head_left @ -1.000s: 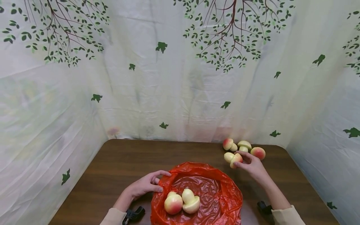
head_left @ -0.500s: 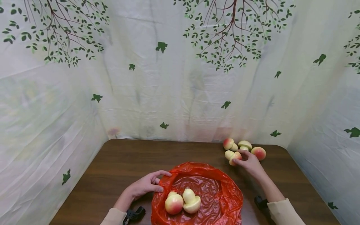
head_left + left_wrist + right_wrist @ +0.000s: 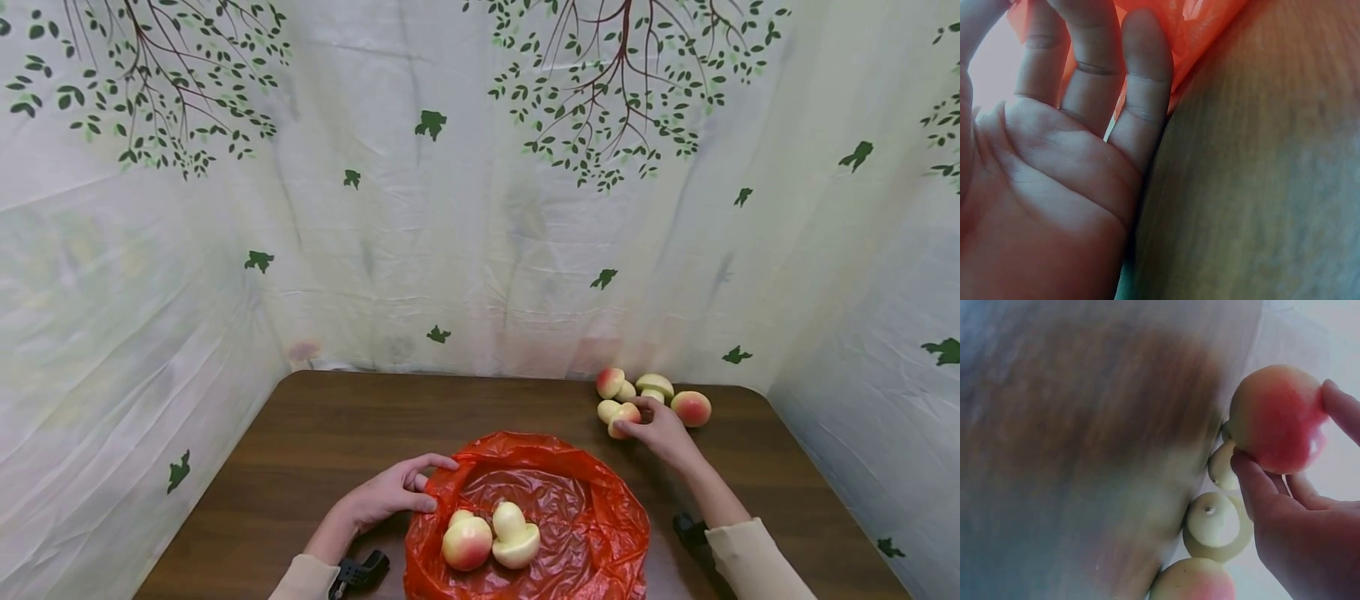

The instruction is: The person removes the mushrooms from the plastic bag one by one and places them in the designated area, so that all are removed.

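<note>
The mushroom (image 3: 618,417) has edged farther off, the right hand (image 3: 664,430) pinching its cap between fingertips.

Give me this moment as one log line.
left hand: holds red bag rim; right hand: pinches mushroom; in bag: two mushrooms; on table: two more mushrooms, one red-yellow piece

We see a brown wooden table (image 3: 360,417) with round back corners. Behind it we see a big pale cloth (image 3: 480,233), a bit creased. Thin brown branches (image 3: 624,33) with little green leaves (image 3: 26,108) hang near its top, and we spot dark green shapes (image 3: 431,125) scattered lower down.
</note>
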A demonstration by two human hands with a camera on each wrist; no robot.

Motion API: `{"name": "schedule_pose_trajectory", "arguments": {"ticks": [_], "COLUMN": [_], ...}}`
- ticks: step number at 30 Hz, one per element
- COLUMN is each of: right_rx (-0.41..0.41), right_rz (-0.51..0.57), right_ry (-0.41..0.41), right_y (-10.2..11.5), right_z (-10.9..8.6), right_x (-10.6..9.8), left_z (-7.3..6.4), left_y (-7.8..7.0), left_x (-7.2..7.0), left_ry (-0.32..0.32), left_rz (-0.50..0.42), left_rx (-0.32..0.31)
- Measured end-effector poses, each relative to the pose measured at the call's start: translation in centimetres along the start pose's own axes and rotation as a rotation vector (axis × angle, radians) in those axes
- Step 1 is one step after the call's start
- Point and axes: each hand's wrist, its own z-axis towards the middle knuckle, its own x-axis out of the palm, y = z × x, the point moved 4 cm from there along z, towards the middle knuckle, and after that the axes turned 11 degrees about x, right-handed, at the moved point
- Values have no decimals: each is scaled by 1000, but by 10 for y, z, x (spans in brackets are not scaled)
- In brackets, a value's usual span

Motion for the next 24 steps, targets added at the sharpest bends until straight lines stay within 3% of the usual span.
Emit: {"name": "schedule_pose_trajectory", "arguments": {"ticks": [8,24], "right_rx": [31,59], "right_rz": [-35,-9], "right_ry": [-10,-17], "right_y": [-3,2], "right_z": [4,8], "right_x": [0,-1], "left_z": [1,0], "left_y": [0,2], "left_x": [0,-1], "left_ry": [-2,-3], "left_rz": [4,13], "left_rx": [-9,-17]}}
